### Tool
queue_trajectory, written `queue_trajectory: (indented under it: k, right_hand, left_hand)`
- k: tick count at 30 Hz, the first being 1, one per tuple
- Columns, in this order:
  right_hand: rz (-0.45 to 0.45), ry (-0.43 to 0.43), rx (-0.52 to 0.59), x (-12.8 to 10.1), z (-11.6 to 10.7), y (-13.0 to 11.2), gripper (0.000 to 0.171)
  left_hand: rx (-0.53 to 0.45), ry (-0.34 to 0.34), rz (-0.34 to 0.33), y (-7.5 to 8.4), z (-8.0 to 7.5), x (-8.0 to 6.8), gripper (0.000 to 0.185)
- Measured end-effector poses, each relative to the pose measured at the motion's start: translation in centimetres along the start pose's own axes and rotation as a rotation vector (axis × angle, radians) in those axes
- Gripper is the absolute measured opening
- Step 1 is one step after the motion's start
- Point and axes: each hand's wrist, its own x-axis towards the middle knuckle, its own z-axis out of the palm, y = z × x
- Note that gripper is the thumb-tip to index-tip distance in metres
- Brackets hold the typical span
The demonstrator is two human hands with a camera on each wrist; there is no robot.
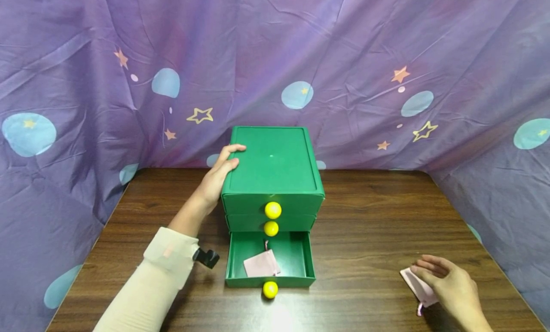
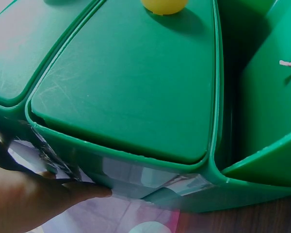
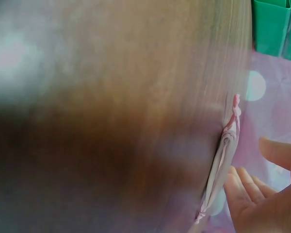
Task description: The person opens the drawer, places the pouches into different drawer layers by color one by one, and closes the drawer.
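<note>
A green chest of three drawers (image 1: 272, 165) with yellow knobs (image 1: 272, 210) stands mid-table. Its bottom drawer (image 1: 296, 255) is pulled out, and a pink pouch (image 1: 261, 264) lies inside. My left hand (image 1: 234, 155) rests flat against the chest's upper left side, fingertips on the top rim. In the left wrist view a straight finger (image 2: 82, 191) lies along the chest's wall (image 2: 131, 82). My right hand (image 1: 423, 270) is at the front right, fingers loosely spread over a second pink pouch (image 1: 414, 282) lying on the table. In the right wrist view that pouch (image 3: 222, 165) is seen edge-on beside my fingers (image 3: 242, 194).
The brown wooden table (image 1: 378, 217) is hemmed in by a purple star-patterned cloth (image 1: 343, 60) at the back and both sides. The open drawer's knob (image 1: 269, 289) sticks out toward the table's front edge.
</note>
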Motion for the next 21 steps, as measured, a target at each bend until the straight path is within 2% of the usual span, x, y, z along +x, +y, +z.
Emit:
queue_trajectory:
  k: [8,15,21]
  right_hand:
    - [-0.017,0.011,-0.031,0.04,-0.16,-0.05,0.053]
    - [-0.022,-0.058,-0.074,0.47,-0.23,0.4,0.06]
    - [-0.029,-0.076,-0.088,0.58,-0.1,0.53,0.062]
  left_hand:
    - [-0.002,-0.003,0.001,-0.09,-0.03,-0.01,0.044]
    - [-0.004,-0.003,-0.001,-0.1,-0.01,-0.02,0.044]
    - [-0.004,-0.002,0.006,-0.1,0.02,0.0,0.044]
